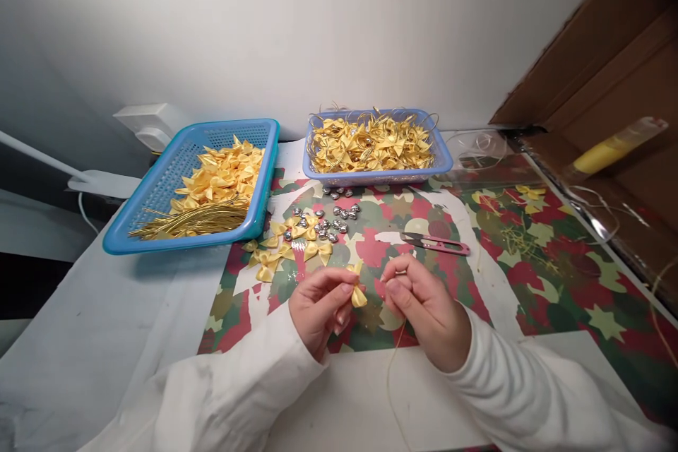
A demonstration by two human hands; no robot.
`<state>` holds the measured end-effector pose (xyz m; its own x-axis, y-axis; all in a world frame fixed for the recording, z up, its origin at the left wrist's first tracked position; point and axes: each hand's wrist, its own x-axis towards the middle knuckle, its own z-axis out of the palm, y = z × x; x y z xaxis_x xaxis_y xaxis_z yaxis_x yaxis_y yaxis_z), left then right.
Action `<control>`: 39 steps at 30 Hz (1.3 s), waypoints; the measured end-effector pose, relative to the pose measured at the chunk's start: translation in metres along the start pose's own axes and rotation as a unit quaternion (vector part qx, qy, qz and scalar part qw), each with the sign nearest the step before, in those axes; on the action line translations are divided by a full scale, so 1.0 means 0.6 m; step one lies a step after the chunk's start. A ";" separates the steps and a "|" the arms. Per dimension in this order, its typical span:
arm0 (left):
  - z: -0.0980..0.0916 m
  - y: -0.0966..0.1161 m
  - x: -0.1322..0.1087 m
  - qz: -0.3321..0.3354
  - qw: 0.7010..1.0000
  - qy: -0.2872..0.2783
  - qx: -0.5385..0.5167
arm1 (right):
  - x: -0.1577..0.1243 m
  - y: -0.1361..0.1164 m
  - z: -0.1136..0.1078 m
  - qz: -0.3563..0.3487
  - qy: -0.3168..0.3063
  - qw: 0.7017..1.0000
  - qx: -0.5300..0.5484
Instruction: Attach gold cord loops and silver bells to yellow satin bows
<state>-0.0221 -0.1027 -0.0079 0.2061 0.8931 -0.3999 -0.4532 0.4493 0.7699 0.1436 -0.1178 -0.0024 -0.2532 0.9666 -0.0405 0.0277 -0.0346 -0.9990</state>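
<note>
My left hand (320, 305) pinches a small yellow ribbon bow (359, 295) between thumb and fingertips, just above the patterned paper. To its right, with a narrow gap between, my right hand (426, 307) is closed in a pinch. A thin yellowish thread (390, 376) hangs from beneath it down past the white sheet; any needle at the fingertips is too small to make out. Beyond my hands lie several loose yellow bows (318, 251) and small silver bells (347, 214). Thread snips (442, 246) with pink handles rest behind my right hand.
A blue basket (271, 176) at left holds yellow bows and a bundle of gold cords. At the back, a periwinkle basket (378, 176) is heaped with bows on gold loops. Thread scraps (522, 247) lie at right, near a cardboard box (598, 78).
</note>
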 end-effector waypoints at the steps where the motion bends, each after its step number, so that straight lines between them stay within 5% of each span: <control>1: 0.000 0.000 -0.001 -0.005 1.000 0.009 0.002 | 0.000 -0.003 -0.001 -0.012 -0.008 1.000 -0.020; 6: 0.000 0.004 -0.007 0.010 0.999 0.032 -0.007 | 0.000 -0.011 -0.005 -0.112 -0.006 0.985 -0.132; 14: -0.012 -0.001 -0.004 -0.028 0.992 -0.096 -0.075 | 0.005 -0.013 -0.006 -0.237 0.003 0.943 -0.234; 26: -0.013 0.004 -0.005 -0.059 0.977 -0.163 -0.124 | 0.005 -0.010 -0.008 -0.269 -0.008 0.937 -0.224; 39: -0.012 0.003 -0.007 -0.071 0.979 -0.155 -0.116 | 0.003 -0.008 -0.006 -0.266 -0.008 0.939 -0.218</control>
<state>-0.0298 -0.1058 -0.0083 0.5182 0.8023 -0.2964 -0.5782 0.5840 0.5698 0.1464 -0.1152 0.0021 -0.3578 0.8135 0.4584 0.2860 0.5628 -0.7755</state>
